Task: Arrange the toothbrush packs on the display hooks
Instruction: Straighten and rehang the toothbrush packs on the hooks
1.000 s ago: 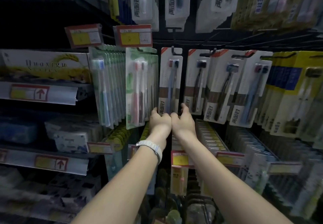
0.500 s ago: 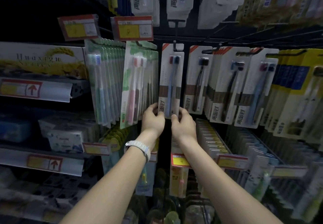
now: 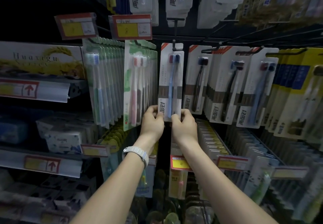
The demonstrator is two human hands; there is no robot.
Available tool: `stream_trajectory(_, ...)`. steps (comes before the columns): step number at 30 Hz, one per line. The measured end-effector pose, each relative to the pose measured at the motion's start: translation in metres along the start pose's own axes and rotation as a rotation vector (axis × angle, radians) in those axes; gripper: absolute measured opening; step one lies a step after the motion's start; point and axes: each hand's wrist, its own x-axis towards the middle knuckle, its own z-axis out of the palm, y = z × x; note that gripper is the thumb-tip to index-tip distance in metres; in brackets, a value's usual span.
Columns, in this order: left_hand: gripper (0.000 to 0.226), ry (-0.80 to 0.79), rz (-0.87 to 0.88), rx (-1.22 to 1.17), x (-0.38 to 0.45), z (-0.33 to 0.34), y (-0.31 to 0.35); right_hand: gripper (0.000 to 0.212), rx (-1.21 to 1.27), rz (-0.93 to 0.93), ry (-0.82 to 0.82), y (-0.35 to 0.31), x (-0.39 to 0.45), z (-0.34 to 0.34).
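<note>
A white toothbrush pack (image 3: 171,76) with a blue and a dark brush hangs on a black display hook (image 3: 174,46) in the middle of the rack. My left hand (image 3: 152,123), with a white watch on its wrist, pinches the pack's lower left corner. My right hand (image 3: 183,126) pinches its lower right corner. Both arms reach up from below. More white packs (image 3: 225,83) of the same brand hang on hooks to the right, and green packs (image 3: 138,83) hang close on the left.
Yellow packs (image 3: 295,90) fill the far right hooks. Red-and-yellow price tags (image 3: 131,26) stick out above the green packs. Shelves with boxes (image 3: 40,61) run along the left. Lower rows of packs (image 3: 211,141) jut forward beneath my hands.
Both hands have risen along the pack's bottom edge and spread from touching each other to gripping its two lower corners. The view has tilted upward slightly.
</note>
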Motion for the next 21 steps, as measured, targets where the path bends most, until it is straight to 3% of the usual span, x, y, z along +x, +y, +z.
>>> stream_trajectory(8, 0.022, -0.049, 0.042, -0.042, -0.007, -0.001, 0.010, 0.013, 0.093, -0.037, 0.039, -0.012, -0.009, -0.007)
stream_trajectory(13, 0.030, -0.056, 0.075, -0.098, -0.007, -0.002, 0.012, 0.017, 0.131, -0.092, -0.028, -0.008, -0.013, -0.004)
stream_trajectory(21, 0.022, -0.054, 0.049, -0.059, -0.012, -0.003, 0.026, 0.014, 0.126, -0.116, -0.039, -0.016, -0.016, -0.014)
